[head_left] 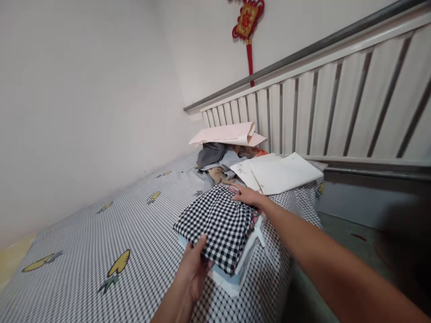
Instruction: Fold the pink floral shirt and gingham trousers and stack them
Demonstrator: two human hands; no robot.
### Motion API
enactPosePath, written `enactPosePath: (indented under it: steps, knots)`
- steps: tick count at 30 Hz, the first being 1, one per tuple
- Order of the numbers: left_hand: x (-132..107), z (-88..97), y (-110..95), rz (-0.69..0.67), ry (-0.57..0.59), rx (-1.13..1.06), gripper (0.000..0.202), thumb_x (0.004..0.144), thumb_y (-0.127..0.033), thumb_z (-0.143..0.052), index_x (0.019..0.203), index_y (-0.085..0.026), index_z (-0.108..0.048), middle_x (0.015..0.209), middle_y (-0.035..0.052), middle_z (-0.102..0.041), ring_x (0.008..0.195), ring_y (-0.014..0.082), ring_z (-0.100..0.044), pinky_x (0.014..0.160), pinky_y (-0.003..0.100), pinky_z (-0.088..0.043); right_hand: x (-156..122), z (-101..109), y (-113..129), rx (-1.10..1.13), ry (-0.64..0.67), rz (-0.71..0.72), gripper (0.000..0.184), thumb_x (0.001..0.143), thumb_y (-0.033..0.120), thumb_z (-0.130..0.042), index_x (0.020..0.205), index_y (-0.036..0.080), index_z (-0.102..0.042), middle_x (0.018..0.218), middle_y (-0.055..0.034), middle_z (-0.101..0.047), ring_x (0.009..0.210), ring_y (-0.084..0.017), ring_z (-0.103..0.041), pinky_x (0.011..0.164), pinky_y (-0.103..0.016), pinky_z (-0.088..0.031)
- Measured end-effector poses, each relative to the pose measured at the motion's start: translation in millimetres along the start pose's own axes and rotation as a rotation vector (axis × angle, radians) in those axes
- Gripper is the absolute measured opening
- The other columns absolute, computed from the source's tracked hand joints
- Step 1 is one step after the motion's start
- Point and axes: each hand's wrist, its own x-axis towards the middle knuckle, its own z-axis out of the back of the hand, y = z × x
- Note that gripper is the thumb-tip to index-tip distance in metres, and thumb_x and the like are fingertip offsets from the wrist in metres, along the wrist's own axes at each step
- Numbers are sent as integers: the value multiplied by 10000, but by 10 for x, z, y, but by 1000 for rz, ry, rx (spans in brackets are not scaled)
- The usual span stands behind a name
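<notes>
A folded black-and-white checked cloth (215, 220), perhaps a garment, lies on top of a stack of folded fabric near the bed's edge. Under it, light blue and white folded cloth (232, 287) shows along the near side, and a white strap (260, 235) hangs out on the right. My left hand (197, 267) grips the near left edge of the checked cloth, thumb on top and fingers underneath, partly hidden. At the far right corner, my right hand (247, 196) is closed on the same cloth, its fingertips partly out of sight.
A patterned bedsheet (134, 237) covers the bed. Behind the stack are a crumpled clothes pile (218, 161), a pink folded sheet (225, 133) and a white folded sheet (283, 172). A white slatted rail (289, 103) runs along the right; the floor (350, 233) lies below.
</notes>
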Motion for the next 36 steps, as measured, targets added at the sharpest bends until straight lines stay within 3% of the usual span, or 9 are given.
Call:
enactPosePath:
  steps: [3,7,12,15,22,26,29,32,36]
  knots:
    - [-41,-41,-141,-17,-43,-32,399,888,-164,-638,1267,-217,-524,1324,104,-656,716,108,-661,540,208,-507,84,55,27,-14,-91,-53,637,827,199,-599,1447,310,-505,1057,-18,-748,1080,-268,-631,1000,-438,-400]
    - [-97,-164,-292,-143,-20,-52,562,815,-13,-622,1304,-265,-508,1279,77,-682,848,139,-699,665,236,-566,194,259,172,25,-169,-53,636,821,177,-603,1421,368,-517,998,32,-745,1055,-235,-631,999,-397,-378]
    - [-35,-170,-302,-24,-38,-22,419,880,-166,-632,1288,-167,-537,1285,141,-673,918,185,-705,655,255,-572,233,347,75,173,-247,-207,308,930,381,-579,1171,218,-680,1066,-70,-719,1073,-271,-617,966,-440,-425]
    - [-51,-111,-254,39,-57,21,387,915,-223,-611,1290,-171,-534,1315,127,-664,857,160,-703,571,227,-530,202,328,-74,351,-257,-306,360,966,500,-551,1000,162,-668,928,-52,-690,844,-189,-643,818,-385,-515]
    - [-393,-275,-77,6,26,-10,439,860,-239,-707,1266,-237,-539,1239,82,-711,794,159,-718,584,249,-554,-377,412,-49,897,-436,-349,198,950,369,-446,966,216,-571,705,30,-588,544,-92,-562,495,-204,-405]
    - [-433,-504,-220,-48,-7,-46,276,841,-26,-623,1079,-165,-608,931,39,-752,611,132,-675,487,229,-532,-1108,230,47,1105,-232,-377,221,890,382,-491,739,220,-485,562,34,-522,378,-84,-423,369,-199,-288]
    - [-431,-620,-476,-24,-11,-36,131,865,-9,-584,912,-130,-604,673,0,-689,481,105,-604,423,186,-485,-1447,-59,165,1202,121,-372,162,815,335,-601,742,195,-564,558,12,-571,354,-74,-386,347,-194,-246]
    - [-479,-685,-677,11,33,-3,119,888,-26,-561,819,-118,-590,579,5,-650,405,100,-546,374,185,-447,-1339,-365,462,1132,368,-237,175,857,248,-551,995,188,-639,865,-55,-722,526,-91,-573,472,-196,-429]
    - [-520,-658,-722,-102,44,11,126,873,-7,-562,891,-122,-610,610,5,-671,446,130,-586,396,218,-483,-800,-618,912,859,328,-112,242,998,299,-466,1065,148,-643,1045,-101,-701,810,-158,-673,725,-322,-572]
